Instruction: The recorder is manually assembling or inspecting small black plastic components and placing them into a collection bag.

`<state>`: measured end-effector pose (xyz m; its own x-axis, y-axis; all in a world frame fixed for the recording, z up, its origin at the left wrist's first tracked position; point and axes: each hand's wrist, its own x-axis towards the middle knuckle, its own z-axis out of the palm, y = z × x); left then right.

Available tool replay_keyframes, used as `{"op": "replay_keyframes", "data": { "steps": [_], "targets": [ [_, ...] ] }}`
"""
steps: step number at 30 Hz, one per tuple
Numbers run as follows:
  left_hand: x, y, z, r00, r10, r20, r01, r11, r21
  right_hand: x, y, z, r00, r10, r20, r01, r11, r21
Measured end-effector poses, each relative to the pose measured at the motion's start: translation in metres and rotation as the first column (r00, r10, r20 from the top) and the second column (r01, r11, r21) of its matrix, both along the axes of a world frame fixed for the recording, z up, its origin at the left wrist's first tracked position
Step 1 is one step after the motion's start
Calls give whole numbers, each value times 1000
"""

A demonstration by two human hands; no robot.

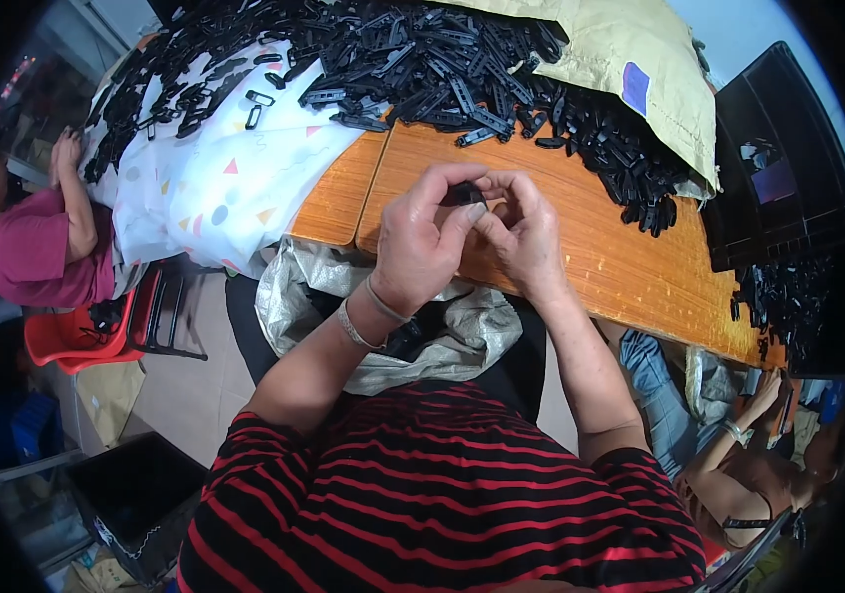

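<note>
Both my hands meet over the near edge of the wooden table, closed around a small black plastic part (464, 195). My left hand (421, 235) grips it between thumb and curled fingers. My right hand (524, 229) pinches at its right side, and its fingers hide much of the part. Below the hands, a whitish woven sack (477, 346) lies open across my lap, with dark pieces inside it. Beyond the hands, a large heap of black plastic parts (413, 64) spreads over the table.
The wooden table (630, 267) carries a patterned white cloth (195, 198) on the left and a tan paper sack (675, 109) at the back right. A black crate (136, 494) stands lower left near a red chair (77, 341). One person sits on each side.
</note>
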<state>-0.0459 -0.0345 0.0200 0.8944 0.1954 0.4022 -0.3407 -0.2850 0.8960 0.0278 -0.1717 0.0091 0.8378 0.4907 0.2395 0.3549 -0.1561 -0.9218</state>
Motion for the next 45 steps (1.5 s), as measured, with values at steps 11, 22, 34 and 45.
{"op": "replay_keyframes", "data": {
  "steps": [11, 22, 34, 45],
  "targets": [
    [-5, 12, -11, 996, -54, -65, 29, 939, -343, -17, 12, -26, 994, 73, 78, -72, 997, -17],
    [-46, 52, -21, 983, -124, -134, 170, 887, 429, 42, -29, -17, 985, 92, 146, -40, 944, -326],
    [134, 14, -59, 955, 237, 178, -288, 594, 751, 138, -38, -22, 816, 42, 577, 407, 668, -623],
    [128, 6, -64, 967, 251, 38, -205, 687, 697, 105, -56, -26, 921, -43, 387, 283, 756, -590]
  ]
}}
